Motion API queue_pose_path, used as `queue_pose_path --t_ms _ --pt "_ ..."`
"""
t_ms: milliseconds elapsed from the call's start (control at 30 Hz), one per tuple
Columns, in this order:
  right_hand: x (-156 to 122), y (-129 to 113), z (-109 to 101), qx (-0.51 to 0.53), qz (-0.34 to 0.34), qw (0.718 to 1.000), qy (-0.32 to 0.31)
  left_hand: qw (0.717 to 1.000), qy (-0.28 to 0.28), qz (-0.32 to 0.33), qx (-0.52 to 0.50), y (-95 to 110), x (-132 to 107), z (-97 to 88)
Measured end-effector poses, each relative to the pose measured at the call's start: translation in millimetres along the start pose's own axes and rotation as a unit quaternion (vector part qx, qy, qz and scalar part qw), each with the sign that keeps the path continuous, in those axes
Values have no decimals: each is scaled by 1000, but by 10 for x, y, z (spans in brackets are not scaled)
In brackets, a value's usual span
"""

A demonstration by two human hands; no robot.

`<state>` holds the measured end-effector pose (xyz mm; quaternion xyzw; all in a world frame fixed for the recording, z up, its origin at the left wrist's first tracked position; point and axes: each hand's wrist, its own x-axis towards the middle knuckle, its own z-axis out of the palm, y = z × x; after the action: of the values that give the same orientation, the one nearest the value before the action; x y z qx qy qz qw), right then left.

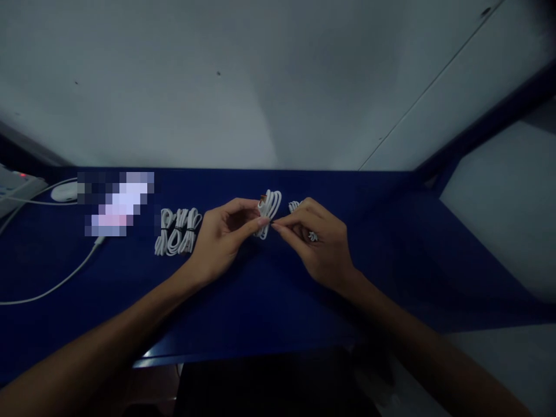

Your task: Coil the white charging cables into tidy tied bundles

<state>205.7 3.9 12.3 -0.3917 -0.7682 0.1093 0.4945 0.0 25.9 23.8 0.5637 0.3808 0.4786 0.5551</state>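
My left hand and my right hand meet over the middle of a dark blue table. Between their fingertips is a coiled white cable, held upright; both hands pinch it near its lower part. Behind my right hand lies another white cable, partly hidden by the fingers. To the left of my left hand, three bundled white cables lie side by side on the table, each tied round the middle with a dark band.
A blurred-out object lies at the left with a white cord running from it. A white mouse and a pale device with a red light sit at the far left. White walls close the back and right.
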Motion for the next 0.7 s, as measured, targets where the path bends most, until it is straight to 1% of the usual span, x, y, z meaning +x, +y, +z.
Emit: queue_pose_path --t_ms 33,100,133,233,267,300,333,367,433,467,533,567,600,633,667,700 --pt "-6 12 -4 -25 -24 999 -4 1000 0 -9 -3 2 0 3" --pt "-18 42 -13 -108 -99 989 -15 1000 1 -26 -12 2 -2 11" --pt "-20 59 -17 -158 -144 977 -17 999 2 -35 -16 1 -3 17" --pt "-7 124 -26 -282 -268 921 -9 998 4 -62 -27 -14 -9 27" --pt "4 145 -31 -304 -294 906 -5 997 5 -75 -34 -22 -9 26" --pt "15 158 -36 -314 -303 900 -1 995 3 -90 -43 -32 -9 22" --pt "20 155 -42 -315 -293 903 2 993 0 -105 -55 -42 -7 14" --pt "15 126 -47 -303 -263 916 6 991 -3 -119 -67 -51 -3 5" --pt "-56 -41 -34 -252 -156 955 11 988 -2 -127 -85 -66 10 -16" --pt "-135 -187 -4 -206 -98 974 2 988 -1 -125 -91 -71 17 -26" --pt "-390 -586 133 -162 -50 985 -13 988 4 -112 -104 -81 34 -41" --pt "-557 -816 248 -52 51 995 -66 988 3 -107 -109 -86 42 -46" --pt "-736 -1047 393 94 182 970 -129 988 -1 -103 -115 -92 50 -51" --pt "-913 -1265 564 248 267 910 -198 988 -6 -101 -121 -100 58 -56" --pt "-1076 -1458 754 304 282 876 -245 987 -9 -98 -127 -108 64 -62" --pt "-1214 -1621 955 334 284 855 -276 986 -14 -97 -131 -117 71 -70"
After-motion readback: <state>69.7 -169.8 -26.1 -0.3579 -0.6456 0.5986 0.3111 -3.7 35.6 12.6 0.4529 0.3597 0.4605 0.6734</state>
